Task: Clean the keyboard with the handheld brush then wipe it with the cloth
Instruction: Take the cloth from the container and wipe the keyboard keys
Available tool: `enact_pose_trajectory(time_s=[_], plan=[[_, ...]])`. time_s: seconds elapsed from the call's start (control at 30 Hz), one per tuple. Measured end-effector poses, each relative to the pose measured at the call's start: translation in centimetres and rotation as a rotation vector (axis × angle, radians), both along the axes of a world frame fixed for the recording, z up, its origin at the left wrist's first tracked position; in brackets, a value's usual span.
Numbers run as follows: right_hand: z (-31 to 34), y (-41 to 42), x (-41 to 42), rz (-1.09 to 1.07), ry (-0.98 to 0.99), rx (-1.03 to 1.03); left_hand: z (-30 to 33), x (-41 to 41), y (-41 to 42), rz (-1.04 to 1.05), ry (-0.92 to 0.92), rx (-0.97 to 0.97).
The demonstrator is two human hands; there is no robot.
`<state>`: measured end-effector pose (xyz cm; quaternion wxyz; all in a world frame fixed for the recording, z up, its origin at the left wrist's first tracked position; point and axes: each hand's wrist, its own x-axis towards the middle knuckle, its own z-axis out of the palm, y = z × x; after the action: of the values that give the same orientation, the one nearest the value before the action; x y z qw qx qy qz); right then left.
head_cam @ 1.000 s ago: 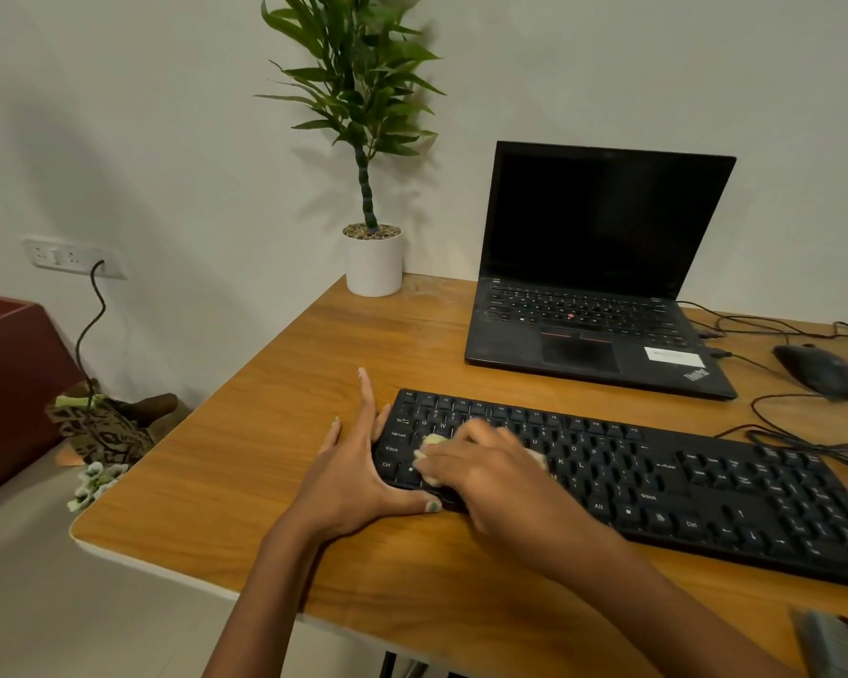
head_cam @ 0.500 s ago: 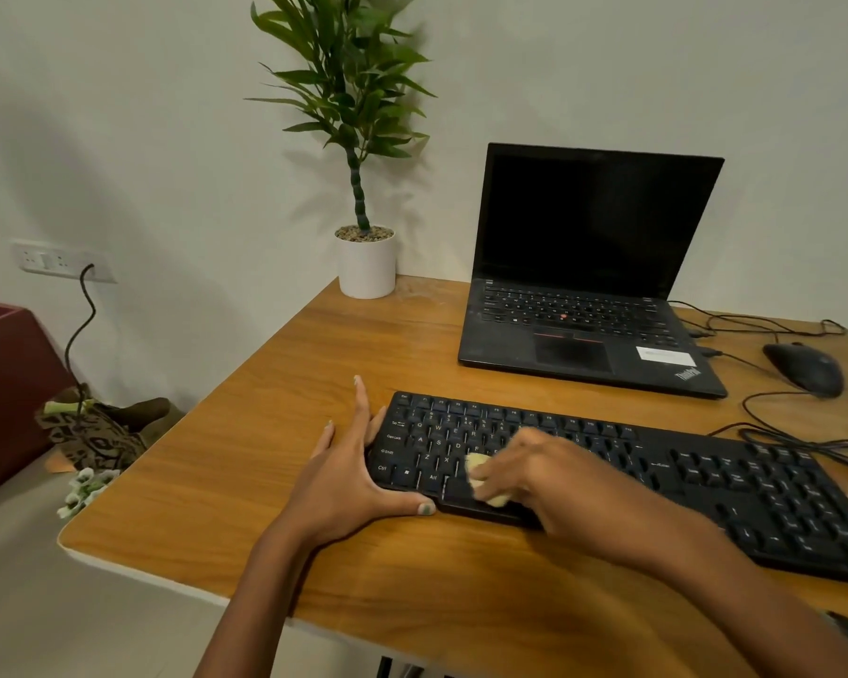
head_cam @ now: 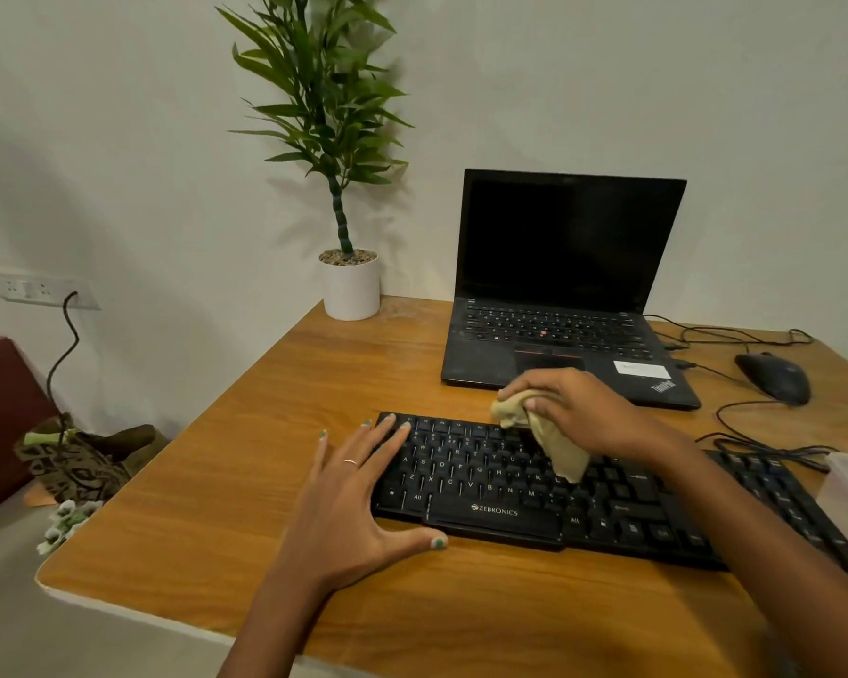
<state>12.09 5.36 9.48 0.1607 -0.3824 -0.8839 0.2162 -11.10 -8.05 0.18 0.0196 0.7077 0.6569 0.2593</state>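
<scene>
1. Right hand (head_cam: pixel 586 413): grip closed around a bunched yellowish cloth (head_cam: pixel 549 435), raised over the upper key rows; loose end of cloth hanging down and touching the keys near the middle of the letter block.
2. Left hand (head_cam: pixel 351 486): grip apart, holding nothing; palm flat at the 9 o'clock end of the keyboard (head_cam: pixel 583 491), fingertips resting on its top-left corner, thumb stretched along the front edge. Thin ring (head_cam: pixel 350 462) on one finger; pale green nail polish.
3. Keyboard: black, branded ZEBRONICS below the space bar, lying slightly askew on the wooden tabletop (head_cam: pixel 285 413), right end running toward 4 o'clock.
4. Laptop (head_cam: pixel 566 286): black, lid open, screen dark, at 12 o'clock just beyond the keyboard.
5. Mouse (head_cam: pixel 774 379): black, at 2 o'clock, with dark cables (head_cam: pixel 755 440) looping near it.
6. Potted plant (head_cam: pixel 348 281): white pot with pebbles, at 11 o'clock by the wall.
7. Wall socket (head_cam: pixel 40 290): at 9 o'clock off the tabletop, with a plugged cord hanging down.
</scene>
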Motion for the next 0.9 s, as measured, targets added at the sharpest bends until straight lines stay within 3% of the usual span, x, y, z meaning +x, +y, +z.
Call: enact_pose_trajectory(time_s=[0.2,0.63,0.9], plan=[[-2.5,4.0,-3.5,0.054,-0.142,-0.162,-0.1,0.0,0.7,-0.042,0.056,-0.068],[-1.9,4.6,-15.1,0.251,-0.133,-0.371,-0.1,-0.2,1.0,-0.058,-0.005,-0.116],[-1.3,6.8,-9.8,0.189,-0.209,-0.501,-0.1,-0.4,0.7,-0.052,-0.037,-0.089]])
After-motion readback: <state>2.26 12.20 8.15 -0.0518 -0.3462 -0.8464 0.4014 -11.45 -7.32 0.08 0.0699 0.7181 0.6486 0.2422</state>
